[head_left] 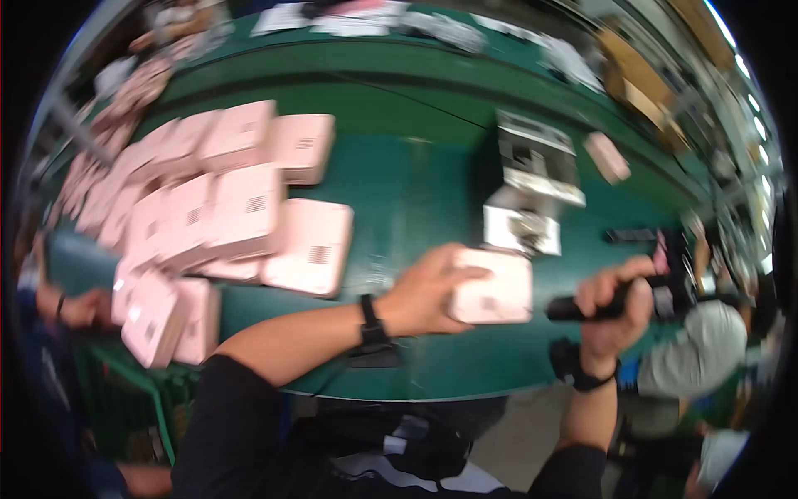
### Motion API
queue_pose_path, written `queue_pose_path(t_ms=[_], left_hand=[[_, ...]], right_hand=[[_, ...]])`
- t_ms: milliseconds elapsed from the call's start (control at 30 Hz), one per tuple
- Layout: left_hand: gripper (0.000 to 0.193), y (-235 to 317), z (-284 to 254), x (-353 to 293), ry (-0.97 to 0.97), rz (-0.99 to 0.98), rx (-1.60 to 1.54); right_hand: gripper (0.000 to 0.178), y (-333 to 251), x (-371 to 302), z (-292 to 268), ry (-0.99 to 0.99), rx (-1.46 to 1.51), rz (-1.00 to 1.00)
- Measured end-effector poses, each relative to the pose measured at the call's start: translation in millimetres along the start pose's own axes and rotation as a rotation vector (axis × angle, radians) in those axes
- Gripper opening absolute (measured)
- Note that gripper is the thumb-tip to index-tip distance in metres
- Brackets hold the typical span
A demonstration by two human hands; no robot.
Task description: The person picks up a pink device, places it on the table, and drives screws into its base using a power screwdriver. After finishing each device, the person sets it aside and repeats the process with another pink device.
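My left hand [424,291] grips a small pink square case [509,291] with rounded corners, its thumb over the upper face. The case is held above the green table, in front of a black and silver bench device [536,158]. To the right of the case, my right hand [628,320] is wrapped round a black stick-shaped handheld tool [569,309]. One end of that tool points toward the case, with a gap between them. Motion blur hides the tool's exact kind.
Several pink cases [245,212] with slotted vents are piled on the table's left side. A lone pink piece [608,158] lies at the back right. Another person's hand [79,309] is by the left edge; a grey-clad person [698,353] is at right.
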State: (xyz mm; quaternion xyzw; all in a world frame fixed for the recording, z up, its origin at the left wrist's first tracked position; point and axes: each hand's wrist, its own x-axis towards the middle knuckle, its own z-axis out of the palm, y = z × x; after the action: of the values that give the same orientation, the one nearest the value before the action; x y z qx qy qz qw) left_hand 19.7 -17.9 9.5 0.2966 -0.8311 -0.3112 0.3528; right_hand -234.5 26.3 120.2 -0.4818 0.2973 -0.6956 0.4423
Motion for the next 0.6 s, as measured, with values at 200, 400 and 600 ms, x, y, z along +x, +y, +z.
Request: queue_pose_path(t_ms=[200, 400, 600], left_hand=[[0.080, 7.3, 6.6, 1.0, -0.005, 0.007, 0.024], [0.078, 5.1, -6.8, -2.9, 0.001, -0.033, 0.029], [0.078, 15.3, -4.0, 7.2, -0.043, -0.031, 0.018]], right_hand=[[0.023, -16.2, -8.2, -1.7, -0.008, -0.155, -0.077], [0.023, -9.9, 35.5, 37.4, 0.035, -0.117, -0.062], [0.025, -12.2, 71.5, 43.4, 0.079, -0.235, -0.216]])
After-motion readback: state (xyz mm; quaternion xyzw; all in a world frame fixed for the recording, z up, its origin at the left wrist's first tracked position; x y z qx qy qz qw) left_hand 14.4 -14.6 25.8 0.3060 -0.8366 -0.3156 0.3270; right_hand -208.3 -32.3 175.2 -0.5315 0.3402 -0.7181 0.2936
